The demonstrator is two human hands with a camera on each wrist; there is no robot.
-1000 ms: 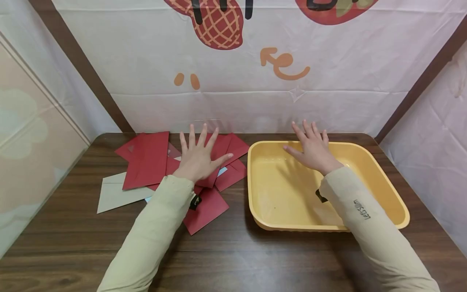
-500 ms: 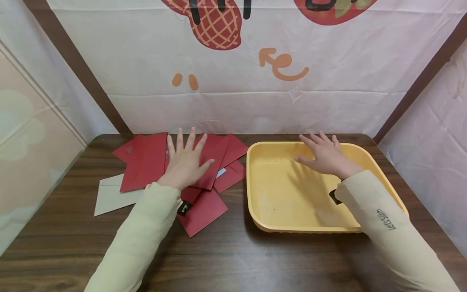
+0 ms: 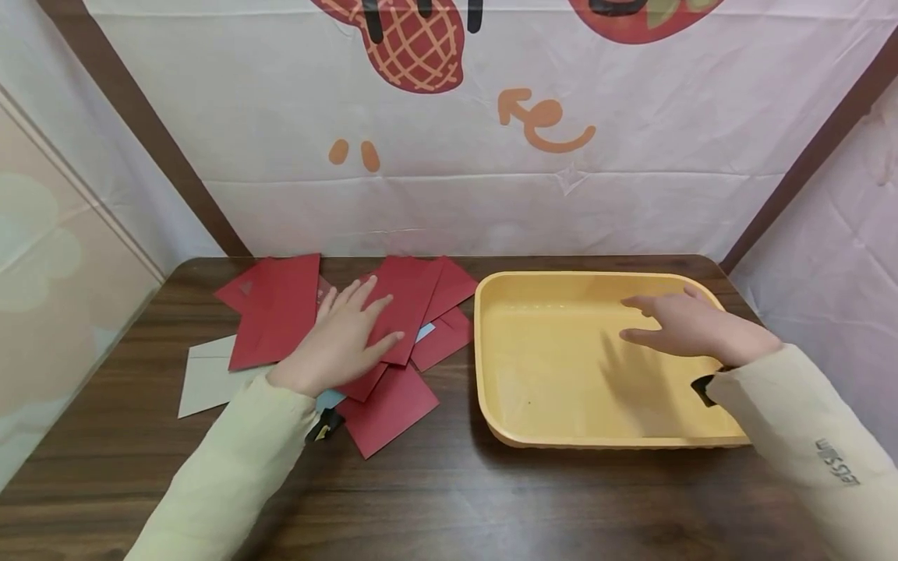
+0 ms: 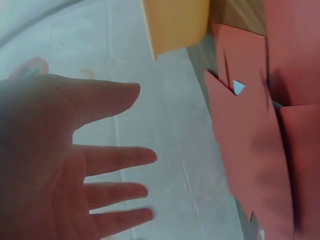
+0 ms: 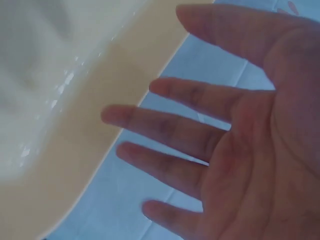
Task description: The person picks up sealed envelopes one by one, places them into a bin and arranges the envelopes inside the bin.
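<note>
Above a loose pile of red envelopes (image 3: 281, 312), my left hand (image 3: 337, 343) hovers with its fingers spread and nothing in them. The left wrist view has the envelopes (image 4: 245, 150) to the right of the hand, apart from it. A white envelope (image 3: 210, 378) sticks out at the pile's left, and bits of pale blue show among the red ones. My right hand (image 3: 687, 323) is over the right part of a yellow plastic basin (image 3: 540, 366), fingers extended, holding nothing. In the right wrist view its palm and straight fingers are near the basin's wall (image 5: 115, 85).
The dark wood-grain table (image 3: 449, 499) carries the pile on the left and the basin on the right. A printed white cloth (image 3: 449, 202) hangs along the table's back edge, with more cloth at both sides.
My left hand has shifted left and nearer to me over the envelopes. The right hand has moved right above the basin and turned more sideways. Envelopes and basin stay where they were.
</note>
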